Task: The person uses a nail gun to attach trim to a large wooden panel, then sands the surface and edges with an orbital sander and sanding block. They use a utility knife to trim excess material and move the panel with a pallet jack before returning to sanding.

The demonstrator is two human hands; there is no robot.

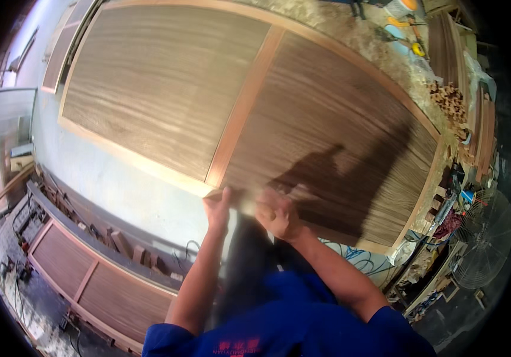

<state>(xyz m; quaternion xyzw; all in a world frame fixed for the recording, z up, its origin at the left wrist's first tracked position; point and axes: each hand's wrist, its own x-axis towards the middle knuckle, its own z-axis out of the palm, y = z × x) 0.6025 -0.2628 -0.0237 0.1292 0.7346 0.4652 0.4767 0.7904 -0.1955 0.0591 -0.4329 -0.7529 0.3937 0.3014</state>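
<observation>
A large wooden door panel (166,83) with dark veneer fields and a lighter frame lies flat in front of me. Both hands are at its near edge, close to where the middle rail meets the frame. My left hand (217,208) presses on the edge with fingers together. My right hand (276,215) is closed around a small pale object (245,205), blurred by motion, held against the frame. What the object is cannot be told. My shadow falls across the right veneer field.
A second door panel (97,282) lies lower left beside a bench with wood blocks (130,250). Stacked wood offcuts (449,101) and tools sit at the upper right. A round wire-guarded fan (483,238) stands at the right. Blue hoses (357,259) lie under the panel's near edge.
</observation>
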